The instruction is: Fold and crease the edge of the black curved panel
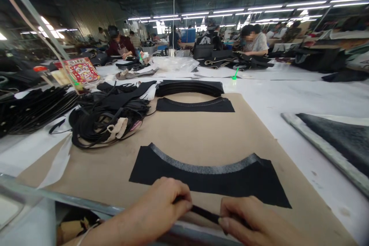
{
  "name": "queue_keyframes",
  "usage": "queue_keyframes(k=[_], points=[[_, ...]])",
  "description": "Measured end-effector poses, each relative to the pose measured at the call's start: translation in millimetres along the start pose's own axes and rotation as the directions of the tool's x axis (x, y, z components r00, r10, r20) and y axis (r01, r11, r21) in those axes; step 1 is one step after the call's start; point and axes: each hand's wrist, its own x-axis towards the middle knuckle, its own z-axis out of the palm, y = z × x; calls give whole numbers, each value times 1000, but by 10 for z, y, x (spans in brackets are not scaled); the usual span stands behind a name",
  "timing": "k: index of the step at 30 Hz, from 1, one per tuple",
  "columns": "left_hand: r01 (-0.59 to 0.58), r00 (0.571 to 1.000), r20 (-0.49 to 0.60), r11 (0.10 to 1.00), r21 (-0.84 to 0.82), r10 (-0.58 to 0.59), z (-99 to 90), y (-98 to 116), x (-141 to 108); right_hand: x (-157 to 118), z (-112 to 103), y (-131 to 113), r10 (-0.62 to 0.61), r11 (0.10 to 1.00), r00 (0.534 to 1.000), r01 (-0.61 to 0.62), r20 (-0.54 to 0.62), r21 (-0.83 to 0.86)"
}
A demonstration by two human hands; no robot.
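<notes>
Pinching a narrow black strip (205, 214) between thumb and fingers, the left hand (168, 201) and right hand (248, 217) hold it on the near side of the curved black panel (210, 183); its long axis runs left to right, the right end slanting slightly nearer.

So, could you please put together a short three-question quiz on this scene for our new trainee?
1. What do the left hand and the right hand hold between them?
2. True or false: the concave grey-banded edge of the nearest black fabric piece faces away from the hands.
3. Along which side of the flat brown paper sheet does the tangled heap of thin black strips lie? A: near; B: left; C: right.

Key: 1. A narrow black strip. 2. True. 3. B.
</notes>
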Motion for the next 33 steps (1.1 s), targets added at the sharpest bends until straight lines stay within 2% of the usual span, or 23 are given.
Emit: queue_keyframes(k=[2,6,13,18,24,33], points=[[-8,999,-44,1000,23,9,-62,-26,105,58,-123,5,40,998,997,-42,-64,-41],[45,998,-56,998,35,-43,-170,-21,330,213,-291,43,81,990,986,-97,-146,-106],[99,986,-150,985,143,-78,-187,-35,584,492,-344,127,110,923,955,-202,-276,-328],[118,983,-157,978,173,-91,-139,-92,659,633,-313,139,177,908,947,-263,-270,-327],[152,979,-160,975,161,-127,-128,-137,755,693,-285,164,201,911,943,-280,-266,-303],[189,970,-185,970,150,-160,-155,-182,742,773,-233,162,160,907,949,-250,-271,-339]])
